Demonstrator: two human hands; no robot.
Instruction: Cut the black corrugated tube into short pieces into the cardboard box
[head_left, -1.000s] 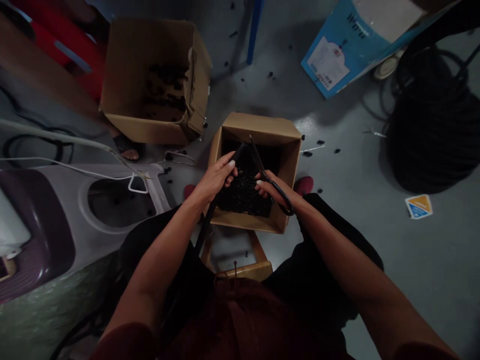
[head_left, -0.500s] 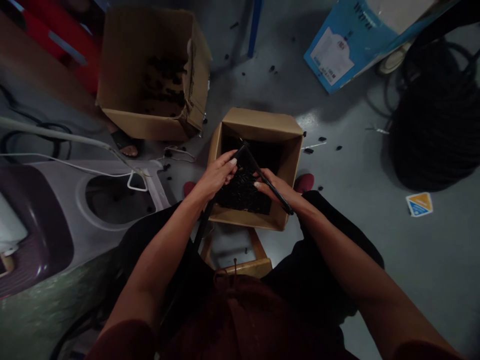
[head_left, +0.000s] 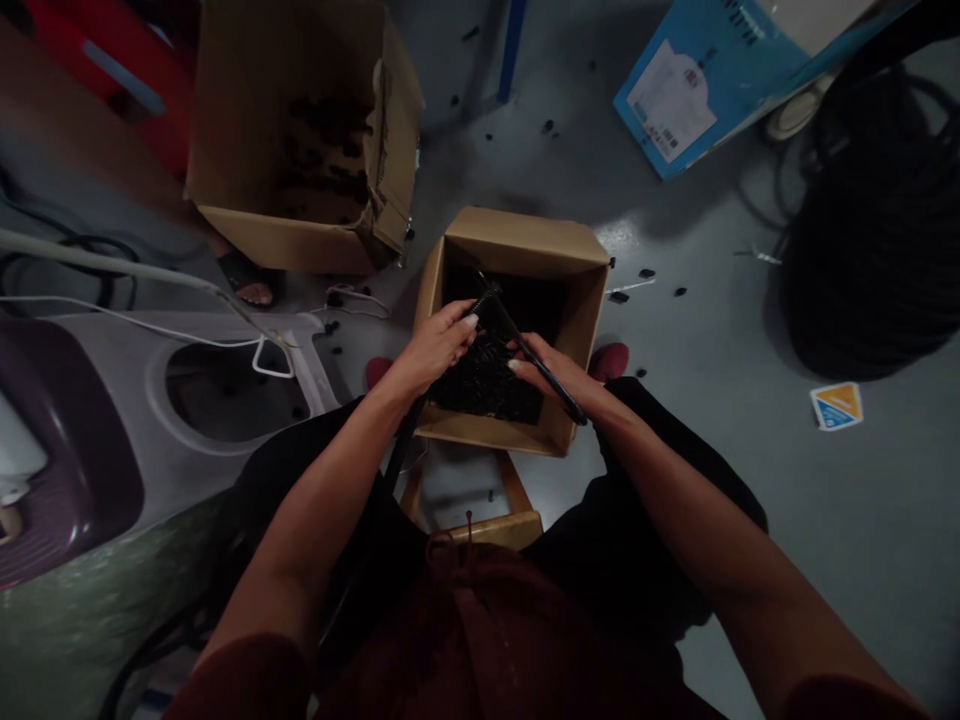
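I sit above a small open cardboard box [head_left: 577, 262] on the floor between my feet; it holds a heap of small black cut pieces [head_left: 484, 378]. My left hand [head_left: 435, 345] is closed round a black corrugated tube [head_left: 406, 438] that runs down past my left knee, its end over the box. My right hand [head_left: 551, 375] is closed on black-handled scissors [head_left: 537, 362], whose blades meet the tube's end above the box.
A larger open cardboard box [head_left: 300, 130] with dark bits stands at the upper left. A big black coil of tubing [head_left: 877, 220] lies at right beside a blue carton [head_left: 697, 85]. A grey machine housing [head_left: 112, 400] is at left. Black scraps dot the floor. A wooden stool [head_left: 499, 525] is under me.
The scissor blades, spread a second ago, have closed on the tube's end. Both hands stay over the small box; the view has drifted slightly.
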